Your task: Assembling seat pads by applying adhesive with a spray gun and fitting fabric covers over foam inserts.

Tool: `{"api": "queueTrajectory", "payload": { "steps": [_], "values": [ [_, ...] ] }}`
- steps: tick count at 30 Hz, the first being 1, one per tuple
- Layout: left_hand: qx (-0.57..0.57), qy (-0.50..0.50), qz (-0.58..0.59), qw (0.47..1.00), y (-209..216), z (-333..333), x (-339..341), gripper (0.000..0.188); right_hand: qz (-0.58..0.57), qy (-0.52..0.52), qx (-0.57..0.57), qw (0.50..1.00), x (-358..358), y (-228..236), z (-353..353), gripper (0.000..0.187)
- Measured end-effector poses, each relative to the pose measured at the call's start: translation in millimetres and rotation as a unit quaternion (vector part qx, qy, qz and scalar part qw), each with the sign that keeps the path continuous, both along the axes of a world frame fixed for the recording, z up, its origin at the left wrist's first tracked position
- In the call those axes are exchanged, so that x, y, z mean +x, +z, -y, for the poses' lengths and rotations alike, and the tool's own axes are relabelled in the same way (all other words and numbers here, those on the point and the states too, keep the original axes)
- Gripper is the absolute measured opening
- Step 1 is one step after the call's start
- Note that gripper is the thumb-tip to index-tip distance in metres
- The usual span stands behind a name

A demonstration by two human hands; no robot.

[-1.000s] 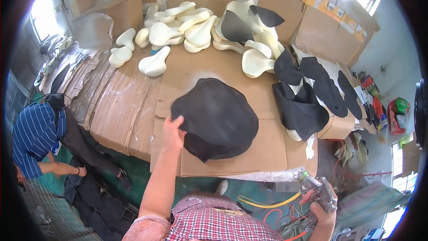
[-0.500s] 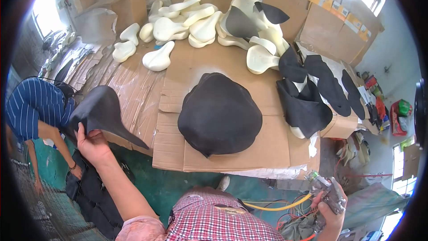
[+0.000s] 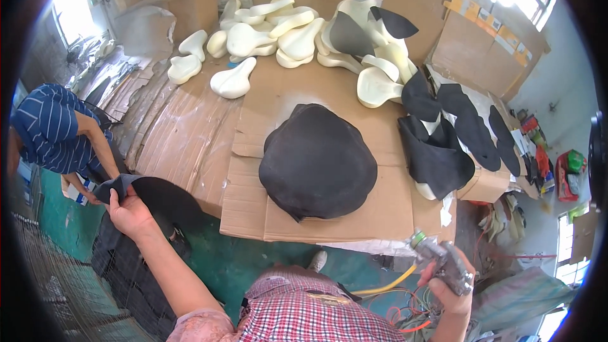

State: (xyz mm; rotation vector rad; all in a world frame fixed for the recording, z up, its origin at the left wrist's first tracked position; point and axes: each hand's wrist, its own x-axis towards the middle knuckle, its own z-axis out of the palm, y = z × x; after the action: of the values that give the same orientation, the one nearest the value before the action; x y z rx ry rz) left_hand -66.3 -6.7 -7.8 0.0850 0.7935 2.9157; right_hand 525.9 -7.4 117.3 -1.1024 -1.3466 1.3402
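Head view. Left hand (image 3: 131, 214) is clamped on a thin black sheet (image 3: 168, 197), thumb on the near side; the sheet is out past the near-left edge of the desk (image 3: 196, 152), above the green floor (image 3: 221, 266). Right hand (image 3: 453, 291) is wrapped around a metal spray gun (image 3: 443, 263), near right, just off the desk's near edge. Yellow hose (image 3: 387, 286) runs low, left of the gun. Can't tell if the trigger is pressed.

Rounded black pile (image 3: 318, 163) sits mid-desk on cardboard, touched by neither hand. Cream saddle-shaped pads (image 3: 247, 39) are heaped at the far side; one lone pad (image 3: 232, 78) lies just nearer. Right side: folded black cover (image 3: 437, 155) over a pale pad, flat black pieces (image 3: 468, 123) beyond. Co-worker in a striped shirt (image 3: 57, 133) bends over at far left, apart from the desk.
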Motion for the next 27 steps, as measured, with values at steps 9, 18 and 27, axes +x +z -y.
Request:
{"api": "queueTrajectory", "payload": {
  "steps": [9, 18, 27],
  "values": [
    [-0.017, 0.053, -0.019, 0.998, 4, 4, -2, 0.029, 0.108, -0.088, -0.042, 0.989, 35, 13, 20, 0.07],
    [0.006, 0.038, -0.004, 0.999, -10, 9, -20, 0.023, 0.034, -0.03, -0.057, 0.997, 33, 19, 13, 0.068],
    [-0.069, 0.098, -0.001, 0.993, -21, -3, -12, 0.022, 0.051, 0.086, -0.044, 0.994, 19, 17, 7, 0.059]
  ]
}}
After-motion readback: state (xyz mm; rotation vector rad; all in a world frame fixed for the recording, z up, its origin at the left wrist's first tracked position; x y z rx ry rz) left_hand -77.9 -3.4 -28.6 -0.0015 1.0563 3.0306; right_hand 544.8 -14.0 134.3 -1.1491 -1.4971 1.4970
